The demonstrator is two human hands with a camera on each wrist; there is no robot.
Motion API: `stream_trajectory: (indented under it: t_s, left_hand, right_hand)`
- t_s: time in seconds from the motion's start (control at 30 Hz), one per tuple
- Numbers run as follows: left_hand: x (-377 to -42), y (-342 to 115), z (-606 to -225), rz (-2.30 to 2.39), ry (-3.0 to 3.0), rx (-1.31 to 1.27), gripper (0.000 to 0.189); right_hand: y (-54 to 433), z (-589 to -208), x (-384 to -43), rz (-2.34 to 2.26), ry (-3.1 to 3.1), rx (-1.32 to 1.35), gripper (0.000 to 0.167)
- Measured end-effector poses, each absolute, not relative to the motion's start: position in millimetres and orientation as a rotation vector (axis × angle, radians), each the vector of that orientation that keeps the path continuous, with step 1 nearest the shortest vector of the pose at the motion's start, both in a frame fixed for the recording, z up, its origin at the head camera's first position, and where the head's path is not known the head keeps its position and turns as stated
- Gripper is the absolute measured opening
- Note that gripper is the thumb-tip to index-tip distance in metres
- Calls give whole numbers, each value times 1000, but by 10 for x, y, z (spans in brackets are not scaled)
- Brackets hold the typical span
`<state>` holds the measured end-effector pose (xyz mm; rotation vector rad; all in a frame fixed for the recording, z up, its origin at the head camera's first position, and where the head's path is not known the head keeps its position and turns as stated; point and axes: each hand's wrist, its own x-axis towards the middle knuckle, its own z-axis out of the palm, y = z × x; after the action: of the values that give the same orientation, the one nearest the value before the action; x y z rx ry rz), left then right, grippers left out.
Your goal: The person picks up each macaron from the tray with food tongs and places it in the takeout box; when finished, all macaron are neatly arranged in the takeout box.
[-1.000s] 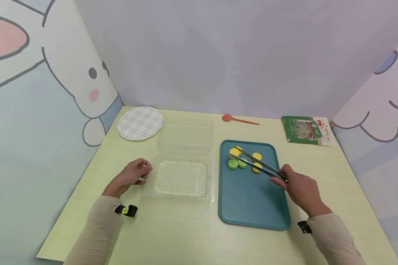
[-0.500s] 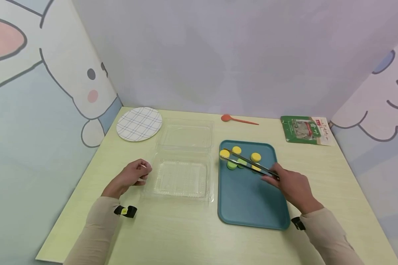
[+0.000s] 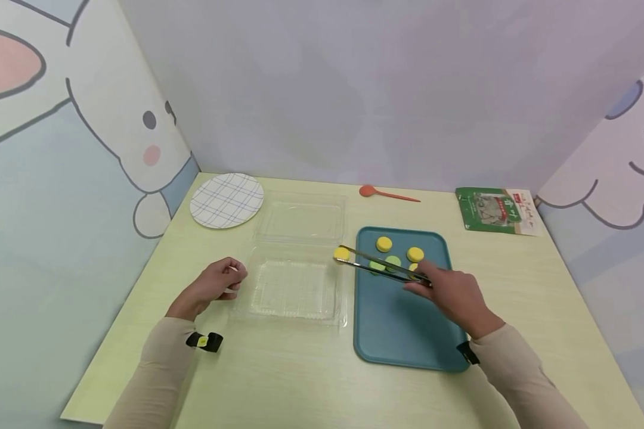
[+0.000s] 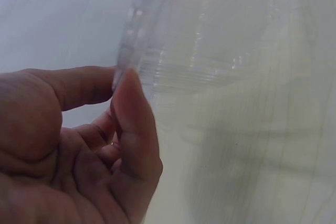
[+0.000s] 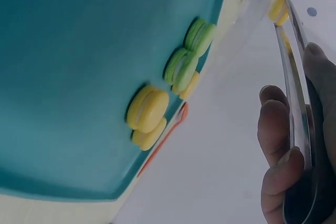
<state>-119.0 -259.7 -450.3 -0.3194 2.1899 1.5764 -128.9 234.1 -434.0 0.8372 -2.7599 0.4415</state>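
My right hand (image 3: 453,298) grips a pair of metal tongs (image 3: 378,271) with dark handles. Between the tong tips a yellow macaron (image 3: 341,254) is pinched, held over the right edge of a clear plastic clamshell box (image 3: 295,289). With thumb and finger my left hand (image 4: 100,135) pinches the left rim of that box, whose lid (image 3: 302,217) lies opened toward the back. Under the tongs, the blue tray (image 3: 408,333) bears yellow macarons (image 5: 148,109) and green macarons (image 5: 181,69); the tongs and right hand cover part of them in the head view.
A white checked plate (image 3: 226,201) lies at the back left, beside the lid. Along the back edge are a red spoon (image 3: 389,193) and, at the right, a green and white food pouch (image 3: 496,211). Walls rise behind and on both sides of the table.
My right hand has moved left, carrying the yellow macaron in the tongs from above the tray to the box's right edge. The left hand stays at the box's rim.
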Motion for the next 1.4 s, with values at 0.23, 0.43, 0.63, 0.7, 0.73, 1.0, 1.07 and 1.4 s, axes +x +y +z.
stream_trajectory:
  t_s: [0.23, 0.43, 0.63, 0.7, 0.73, 1.0, 1.07, 1.4]
  left_hand:
    - [-1203, -2584, -4483, 1570, 2189, -321, 20]
    - [-1202, -2589, -4469, 1559, 2196, -329, 20]
    - [-1188, -2598, -4464, 1563, 2194, -330, 19]
    - [-1186, -2596, -4459, 1566, 2195, -331, 19]
    - [-1185, -2594, -4458, 1567, 2195, -330, 19]
    - [-1171, -2572, -4463, 1570, 2184, -318, 18]
    - [-1171, -2571, -4458, 1568, 2184, -319, 18]
    - [-1175, -2567, -4445, 1570, 2177, -316, 17]
  right_hand:
    - [2208, -4273, -1294, 421, -2741, 901, 40]
    - [2064, -4161, -1311, 347, -2741, 965, 45]
    - [1878, -4073, -1333, 157, -2663, 1041, 42]
    - [1795, -4036, -1331, 86, -2656, 1040, 42]
    - [1753, -4023, -1332, 61, -2649, 1037, 42]
    - [1541, -3937, -1313, -21, -2569, 1045, 45]
    - [1512, -3916, -1309, -26, -2568, 1054, 46]
    - [1400, -3879, -1320, -60, -2617, 1063, 46]
